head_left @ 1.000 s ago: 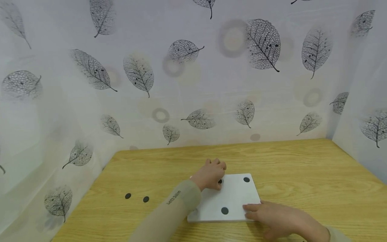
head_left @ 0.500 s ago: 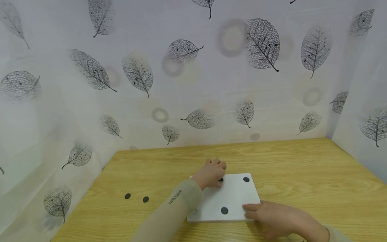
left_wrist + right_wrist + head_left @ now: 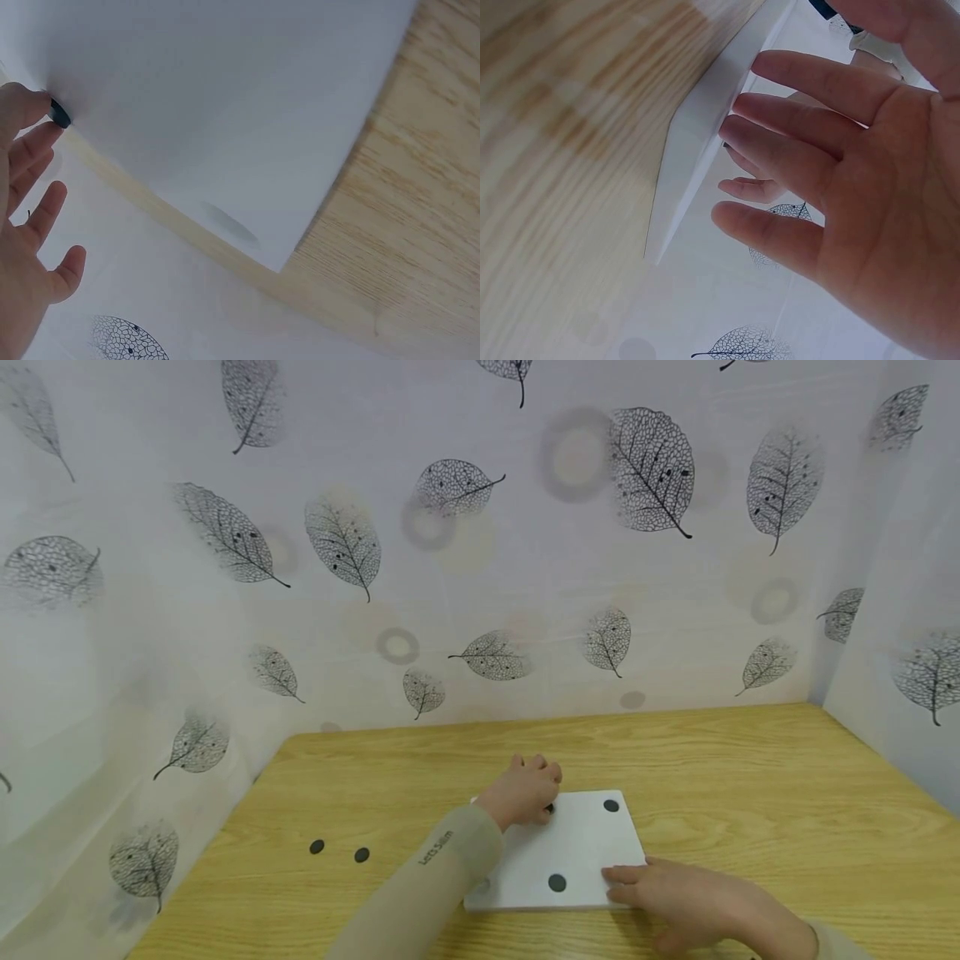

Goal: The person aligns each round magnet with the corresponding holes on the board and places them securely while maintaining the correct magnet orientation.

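Observation:
A white rectangular board lies on the wooden table. My left hand is over its far left part; in the left wrist view the thumb and index finger pinch a small dark disc, tilted on its edge against the board. The other fingers stay loosely bent. My right hand rests its straight fingertips on the board's near right edge. Similar dark discs lie flat on the board: a far-right disc and a near-middle disc. A faint grey round spot shows at the near left corner, partly behind my left sleeve.
Two loose dark discs, an outer disc and an inner disc, lie on the table left of the board. A white curtain printed with leaves surrounds the table at the back and sides.

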Motion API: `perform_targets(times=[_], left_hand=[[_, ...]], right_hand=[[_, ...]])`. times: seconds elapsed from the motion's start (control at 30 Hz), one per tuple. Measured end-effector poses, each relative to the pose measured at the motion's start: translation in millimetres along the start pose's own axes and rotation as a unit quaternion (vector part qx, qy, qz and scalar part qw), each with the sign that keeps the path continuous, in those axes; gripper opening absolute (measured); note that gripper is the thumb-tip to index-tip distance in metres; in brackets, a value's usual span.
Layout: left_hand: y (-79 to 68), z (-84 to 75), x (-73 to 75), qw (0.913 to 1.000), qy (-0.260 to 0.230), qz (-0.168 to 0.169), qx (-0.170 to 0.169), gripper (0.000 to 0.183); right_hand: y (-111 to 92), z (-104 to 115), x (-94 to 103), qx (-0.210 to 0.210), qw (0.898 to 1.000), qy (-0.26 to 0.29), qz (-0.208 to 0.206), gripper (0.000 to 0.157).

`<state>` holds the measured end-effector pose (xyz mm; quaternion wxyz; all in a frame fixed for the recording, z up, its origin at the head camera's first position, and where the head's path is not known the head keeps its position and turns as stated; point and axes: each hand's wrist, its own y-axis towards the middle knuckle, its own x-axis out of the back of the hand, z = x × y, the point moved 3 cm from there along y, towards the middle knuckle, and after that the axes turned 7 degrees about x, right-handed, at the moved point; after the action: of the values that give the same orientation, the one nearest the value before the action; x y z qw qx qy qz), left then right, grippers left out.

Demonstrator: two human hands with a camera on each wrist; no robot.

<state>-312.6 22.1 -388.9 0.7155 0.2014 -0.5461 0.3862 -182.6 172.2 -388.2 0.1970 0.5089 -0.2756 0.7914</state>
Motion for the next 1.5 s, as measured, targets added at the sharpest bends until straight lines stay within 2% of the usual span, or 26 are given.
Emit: perform_targets(times=[0.53, 0.73, 1.03, 1.5], left_hand=[[0.6, -0.7, -1.6, 0.9998, -0.001, 0.018, 0.005, 0.014], [0.8, 0.3, -0.9, 0.9999, -0.010, 0.010, 0.000, 0.012], [-0.7, 0.9, -2.1, 0.9999, 0.003, -0.012, -0.011, 0.014], [-4.3, 0.0, 1.1, 1.0000, -0.003, -0.006, -0.006, 0.013]], right_hand=[[0.1, -0.4, -0.6, 0.011, 1.000, -0.004, -0.004, 0.052], [-0.2, -0.6, -0.7, 0.000, 1.000, 0.002, -0.004, 0.052], [-0.8, -0.7, 0.0, -0.003, 1.000, 0.014, -0.002, 0.052], [-0.7, -0.4, -0.2, -0.004, 1.000, 0.011, -0.003, 0.052]])
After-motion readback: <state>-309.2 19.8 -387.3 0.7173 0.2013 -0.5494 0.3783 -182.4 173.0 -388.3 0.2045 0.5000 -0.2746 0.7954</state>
